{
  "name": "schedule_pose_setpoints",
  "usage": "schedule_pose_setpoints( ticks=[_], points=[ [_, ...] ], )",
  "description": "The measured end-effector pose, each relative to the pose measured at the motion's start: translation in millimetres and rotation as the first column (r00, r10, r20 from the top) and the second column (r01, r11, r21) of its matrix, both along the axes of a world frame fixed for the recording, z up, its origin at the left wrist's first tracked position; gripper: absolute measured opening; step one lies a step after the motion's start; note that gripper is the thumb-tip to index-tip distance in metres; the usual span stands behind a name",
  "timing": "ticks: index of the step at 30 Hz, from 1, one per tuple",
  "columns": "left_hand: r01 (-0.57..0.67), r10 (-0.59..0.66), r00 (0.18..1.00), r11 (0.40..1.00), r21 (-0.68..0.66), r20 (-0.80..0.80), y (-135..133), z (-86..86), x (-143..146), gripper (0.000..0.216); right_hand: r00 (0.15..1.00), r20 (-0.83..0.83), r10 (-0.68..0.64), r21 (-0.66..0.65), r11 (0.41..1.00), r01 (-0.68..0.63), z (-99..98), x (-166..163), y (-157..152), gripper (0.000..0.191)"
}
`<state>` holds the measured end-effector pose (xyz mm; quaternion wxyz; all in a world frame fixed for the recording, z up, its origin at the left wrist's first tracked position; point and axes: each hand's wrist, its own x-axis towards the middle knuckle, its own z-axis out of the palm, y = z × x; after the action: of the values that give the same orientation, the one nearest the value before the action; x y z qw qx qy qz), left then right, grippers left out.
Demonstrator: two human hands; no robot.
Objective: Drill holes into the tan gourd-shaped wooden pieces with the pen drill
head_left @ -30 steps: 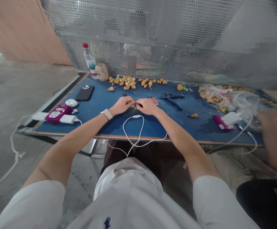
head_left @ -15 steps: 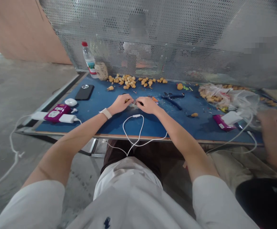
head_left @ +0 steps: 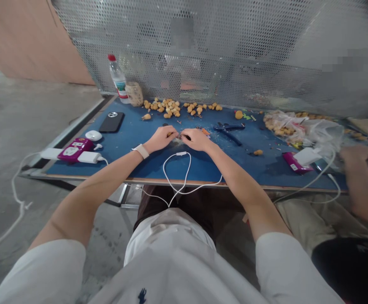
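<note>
Left hand (head_left: 160, 139) and right hand (head_left: 197, 140) pinch something (head_left: 178, 136) (tiny)

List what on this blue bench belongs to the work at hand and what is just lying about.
In the work: left hand, right hand, small tan lump, loose golden-brown lumps, blue-handled pliers.
Lying about: black smartphone, white earbud case, red-capped plastic water bottle, magenta power strip.

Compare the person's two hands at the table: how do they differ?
The left hand has a pale band on its wrist, while the right hand has a bare wrist. The left fingertips show a small tan piece; the right show a dark thin tip. Both hands are curled and held close together over the blue mat.
</note>
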<state>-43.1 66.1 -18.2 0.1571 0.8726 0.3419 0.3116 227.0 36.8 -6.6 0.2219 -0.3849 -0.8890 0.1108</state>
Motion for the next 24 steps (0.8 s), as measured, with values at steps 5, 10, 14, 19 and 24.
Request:
schedule_pose_setpoints(
  ticks=[5,10,14,19,24],
  points=[
    [0.001,-0.001,1.000,1.000,0.000,-0.009,0.6,0.1,-0.8,0.026,1.000,0.008,0.015,0.003,1.000,-0.015,-0.1,-0.3,-0.7,0.025],
    [0.011,-0.011,1.000,1.000,0.001,-0.014,0.7,-0.2,-1.2,0.025,1.000,0.001,0.022,0.007,1.000,-0.022,-0.7,0.1,-0.3,0.025],
    [0.017,-0.017,1.000,1.000,0.001,-0.020,1.0,-0.7,-1.6,0.026,1.000,0.020,0.011,0.007,1.000,-0.011,-1.4,-0.9,-0.5,0.027],
    [0.030,-0.030,0.999,1.000,0.008,-0.028,2.1,-0.6,-2.4,0.026,0.999,0.032,0.009,0.003,1.000,-0.009,-1.3,-2.9,-1.9,0.026],
    [0.053,-0.052,0.998,0.998,0.022,-0.037,1.8,-1.7,-2.0,0.028,0.999,0.052,-0.002,-0.004,1.000,0.002,-2.4,-5.0,-2.5,0.025]
  ],
)
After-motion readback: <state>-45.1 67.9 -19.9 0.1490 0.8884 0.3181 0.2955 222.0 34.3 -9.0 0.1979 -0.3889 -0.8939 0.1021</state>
